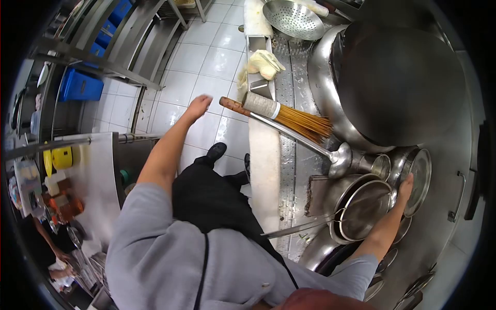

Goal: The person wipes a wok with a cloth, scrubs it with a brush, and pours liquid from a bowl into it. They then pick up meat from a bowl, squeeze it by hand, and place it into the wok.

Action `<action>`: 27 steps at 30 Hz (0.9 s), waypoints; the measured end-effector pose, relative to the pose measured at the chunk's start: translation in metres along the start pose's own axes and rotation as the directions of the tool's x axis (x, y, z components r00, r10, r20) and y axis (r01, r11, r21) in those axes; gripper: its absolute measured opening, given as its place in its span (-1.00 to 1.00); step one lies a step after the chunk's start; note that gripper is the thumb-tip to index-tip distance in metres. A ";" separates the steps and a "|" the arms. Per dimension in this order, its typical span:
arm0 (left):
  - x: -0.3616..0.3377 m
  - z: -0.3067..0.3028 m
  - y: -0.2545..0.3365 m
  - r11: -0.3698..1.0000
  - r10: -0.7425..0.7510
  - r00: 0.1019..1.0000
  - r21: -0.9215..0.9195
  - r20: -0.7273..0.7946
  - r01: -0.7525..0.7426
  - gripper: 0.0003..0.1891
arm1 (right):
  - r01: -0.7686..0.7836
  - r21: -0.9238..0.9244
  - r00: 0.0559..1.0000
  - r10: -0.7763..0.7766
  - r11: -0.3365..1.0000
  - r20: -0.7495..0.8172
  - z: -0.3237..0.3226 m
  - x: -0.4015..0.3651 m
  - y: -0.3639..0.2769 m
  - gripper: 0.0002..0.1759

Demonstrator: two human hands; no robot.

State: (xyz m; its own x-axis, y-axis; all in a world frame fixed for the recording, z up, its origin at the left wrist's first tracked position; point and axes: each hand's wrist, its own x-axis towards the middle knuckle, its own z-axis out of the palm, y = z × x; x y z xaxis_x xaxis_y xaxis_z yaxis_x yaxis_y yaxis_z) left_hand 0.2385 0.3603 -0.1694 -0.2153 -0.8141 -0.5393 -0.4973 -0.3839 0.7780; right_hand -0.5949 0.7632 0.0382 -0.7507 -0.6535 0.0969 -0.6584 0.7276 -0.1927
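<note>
My right hand [406, 187] reaches over the steel cookware and is at the rim of a round metal lid or pan [418, 178]; its fingers are partly hidden there. Over the tiled floor, my left hand [199, 107] hangs with its fingers curled, slightly blurred, touching nothing visible. To its right lie a ladle [338, 159] with a wooden handle end and a bamboo brush [305, 120] with a wrapped grip. A strainer [364, 209] rests on metal pots beside my right forearm.
A large dark wok [403, 85] stands at the upper right, with a perforated colander [293, 19] above left. A yellowish cloth [265, 64] lies on the counter edge. Steel shelves [137, 49] and a blue bin [81, 86] are at left. A co-worker's arm [45, 238] shows lower left.
</note>
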 end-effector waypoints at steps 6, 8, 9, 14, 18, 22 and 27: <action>0.104 0.048 0.101 0.947 0.314 0.949 -0.056 -0.036 -0.316 -0.43 | -0.075 -0.641 0.942 0.265 0.764 0.206 -0.065 -0.073 -0.143 -0.34; 0.144 0.067 0.088 0.874 0.433 0.880 0.147 0.195 -0.462 -0.40 | -0.095 -0.753 0.943 0.301 0.651 0.142 -0.091 -0.110 -0.229 -0.37; 0.158 0.074 0.084 0.806 0.467 0.826 0.232 0.316 -0.545 -0.39 | -0.064 -0.671 0.950 0.250 0.739 0.185 -0.092 -0.112 -0.239 -0.36; 0.112 0.020 0.075 0.706 0.420 0.788 0.382 0.450 -0.596 -0.50 | 0.177 -0.051 0.919 -0.147 0.983 0.365 -0.110 -0.181 -0.429 -0.41; 0.045 -0.059 0.105 0.947 0.200 0.875 0.142 0.441 -0.288 -0.61 | 0.344 0.279 0.771 -0.440 0.896 0.460 -0.073 -0.242 -0.564 -0.51; 0.012 -0.082 0.119 0.857 0.249 0.747 -0.500 0.616 0.127 -0.54 | 0.424 0.519 0.621 -0.655 0.742 0.430 0.044 -0.276 -0.667 -0.74; -0.053 -0.059 0.169 0.499 0.357 0.715 -0.770 0.601 0.398 -0.45 | 0.273 0.618 0.872 -0.460 0.737 0.164 0.154 -0.288 -0.750 -0.77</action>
State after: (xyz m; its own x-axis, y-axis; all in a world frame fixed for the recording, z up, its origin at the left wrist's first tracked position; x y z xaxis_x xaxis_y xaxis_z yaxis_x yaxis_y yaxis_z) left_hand 0.2152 0.3125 0.0097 -0.8370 -0.4568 -0.3011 0.3131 -0.8513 0.4211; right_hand 0.1239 0.3735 0.0047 -0.3425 -0.9394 0.0127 -0.6556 0.2293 -0.7195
